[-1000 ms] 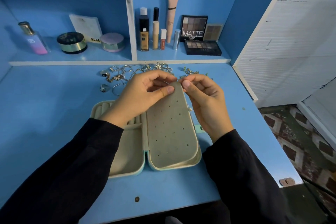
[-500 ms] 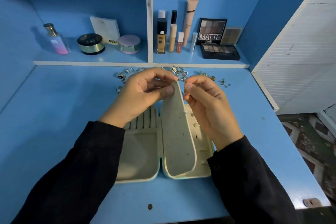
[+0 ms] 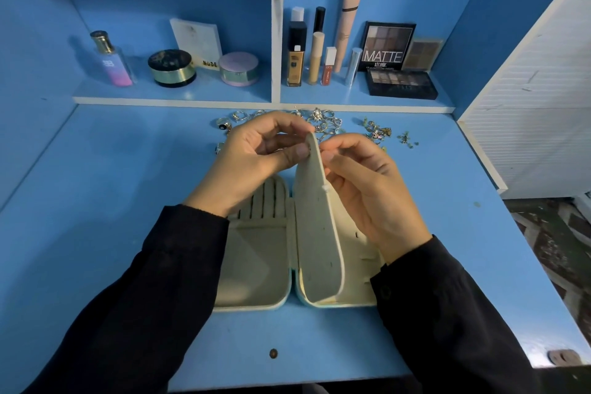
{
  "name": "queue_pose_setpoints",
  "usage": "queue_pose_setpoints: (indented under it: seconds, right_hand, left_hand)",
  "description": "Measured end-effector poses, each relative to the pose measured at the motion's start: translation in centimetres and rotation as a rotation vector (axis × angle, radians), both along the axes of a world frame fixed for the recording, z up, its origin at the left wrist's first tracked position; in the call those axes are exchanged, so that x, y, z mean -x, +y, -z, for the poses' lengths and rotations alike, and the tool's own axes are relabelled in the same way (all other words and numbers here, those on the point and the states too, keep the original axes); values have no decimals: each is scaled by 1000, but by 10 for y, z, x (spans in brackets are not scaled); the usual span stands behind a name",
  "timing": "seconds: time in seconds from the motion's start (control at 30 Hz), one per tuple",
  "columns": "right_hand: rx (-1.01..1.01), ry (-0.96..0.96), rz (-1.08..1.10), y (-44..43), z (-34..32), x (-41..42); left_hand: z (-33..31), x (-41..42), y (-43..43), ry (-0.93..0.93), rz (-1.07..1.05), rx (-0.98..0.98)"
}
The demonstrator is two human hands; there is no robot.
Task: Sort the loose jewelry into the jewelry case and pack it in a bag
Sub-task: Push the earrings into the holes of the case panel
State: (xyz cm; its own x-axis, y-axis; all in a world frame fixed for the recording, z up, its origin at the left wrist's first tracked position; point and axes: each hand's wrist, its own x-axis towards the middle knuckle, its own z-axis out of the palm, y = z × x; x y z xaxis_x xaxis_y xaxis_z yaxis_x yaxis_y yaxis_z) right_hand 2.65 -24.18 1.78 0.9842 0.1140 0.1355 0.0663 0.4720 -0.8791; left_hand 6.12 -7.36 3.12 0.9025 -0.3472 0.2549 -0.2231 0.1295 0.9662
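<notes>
A person's left hand (image 3: 252, 160) and right hand (image 3: 367, 189) each clamp a pinching grip on the earring panel (image 3: 316, 233), standing it upright, seemingly to bare the open jewelry case (image 3: 256, 265) mid-tabletop (image 3: 128, 185), with loose jewelry (image 3: 326, 121) along the back edge.

1 cream felt-lined jewelry case (image 3: 256, 265) is lying at 6 o'clock; 3 rectangular eyeshadow palettes (image 3: 388, 45) are sitting at 1 o'clock.

On the blue shelf (image 3: 172, 96) stood a perfume bottle (image 3: 110, 59), a black jar (image 3: 172, 68) and a lilac jar (image 3: 239, 69) — right of the divider, a foundation bottle (image 3: 295, 57) and a MATTE palette (image 3: 387, 46) propped behind a flat dark palette (image 3: 402, 84).
</notes>
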Motion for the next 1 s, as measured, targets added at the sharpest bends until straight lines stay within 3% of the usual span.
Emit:
queue_pose_setpoints:
  seconds: [0.13, 0.53, 1.0]
  right_hand:
    - [-1, -21, 21, 1, 2, 0]
    - [264, -204, 156, 3, 2, 3]
    - [243, -205, 155, 5, 0, 5]
  left_hand:
    - [1, 0, -1, 3, 3, 19]
    - [4, -3, 1, 12, 24, 64]
    - [7, -4, 1, 13, 30, 62]
